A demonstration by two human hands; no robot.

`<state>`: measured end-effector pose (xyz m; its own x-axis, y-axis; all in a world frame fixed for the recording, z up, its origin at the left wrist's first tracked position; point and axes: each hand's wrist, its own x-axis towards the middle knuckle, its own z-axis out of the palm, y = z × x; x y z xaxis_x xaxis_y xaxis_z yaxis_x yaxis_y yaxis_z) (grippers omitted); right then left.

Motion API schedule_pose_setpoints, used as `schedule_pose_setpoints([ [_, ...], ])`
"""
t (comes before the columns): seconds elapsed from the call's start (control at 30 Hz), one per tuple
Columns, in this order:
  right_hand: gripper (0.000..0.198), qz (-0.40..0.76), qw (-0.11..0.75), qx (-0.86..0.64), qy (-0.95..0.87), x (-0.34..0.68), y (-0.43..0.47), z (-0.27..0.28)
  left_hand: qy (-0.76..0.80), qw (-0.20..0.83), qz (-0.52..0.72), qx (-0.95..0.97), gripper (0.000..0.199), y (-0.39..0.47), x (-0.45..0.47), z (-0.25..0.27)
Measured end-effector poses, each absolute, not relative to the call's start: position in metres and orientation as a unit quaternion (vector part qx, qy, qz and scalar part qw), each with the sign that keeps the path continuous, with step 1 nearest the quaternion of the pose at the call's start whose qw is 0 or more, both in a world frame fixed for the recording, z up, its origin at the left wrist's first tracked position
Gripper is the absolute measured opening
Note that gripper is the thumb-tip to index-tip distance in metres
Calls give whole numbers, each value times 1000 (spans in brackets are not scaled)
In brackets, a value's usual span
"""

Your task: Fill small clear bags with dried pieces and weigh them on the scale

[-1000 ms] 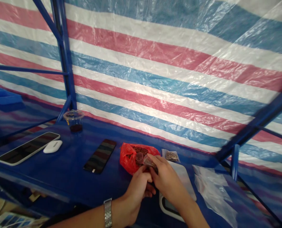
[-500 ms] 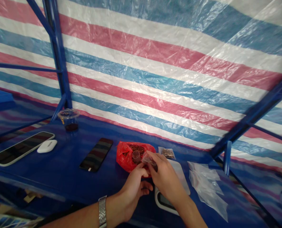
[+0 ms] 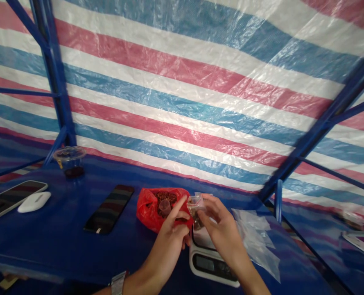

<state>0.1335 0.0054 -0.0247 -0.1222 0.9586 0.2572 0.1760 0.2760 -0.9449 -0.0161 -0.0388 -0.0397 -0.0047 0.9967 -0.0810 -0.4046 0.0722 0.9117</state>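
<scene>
Packet [image 3: 195,214], in the head view, is pinched in the right grip [image 3: 220,225], thumb on the near face and fingers behind it. It is held up near the rim of the red bag [image 3: 146,211], over the left part of the scale [image 3: 214,266]. Its contents lie low in the clear film, so this hold probably keeps the mouth uppermost and prevents spilling.

The left grip [image 3: 171,237] is open, fingers loosely spread, in front of the red bag; nothing is seen between them. Whether a fingertip touches the packet's edge cannot be told. Its position presumably allows it to steady the film.

The red bag stands with its mouth spread, exposing brown pieces [image 3: 161,195]. A small cup [image 3: 165,207] rests on them, evidently within easy reach. The scale lies just right of the bag, its display facing the person, which suits reading. Clear bags [image 3: 255,233] lie fanned to the right of the scale, likely so that one can be lifted singly.

Black phone [image 3: 109,209] and tub [image 3: 69,162] occupy the left of the bench [image 3: 77,254], apart from the hands' working area.
</scene>
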Motion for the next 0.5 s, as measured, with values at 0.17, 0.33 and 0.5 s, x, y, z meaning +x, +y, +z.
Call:
schedule_pose_setpoints([
  [0.17, 53, 499, 535, -461, -502, 164, 3, -18, 415, 589, 563, 405, 73, -44, -8, -39],
  [0.33, 52, 550, 548, -439, -451, 180, -3, -26, 434, 582, 514, 456, 66, -44, -2, -45],
  [0.5, 53, 519, 521, -431, -524, 174, -13, -31, 408, 526, 515, 539, 50, -42, 12, -45],
])
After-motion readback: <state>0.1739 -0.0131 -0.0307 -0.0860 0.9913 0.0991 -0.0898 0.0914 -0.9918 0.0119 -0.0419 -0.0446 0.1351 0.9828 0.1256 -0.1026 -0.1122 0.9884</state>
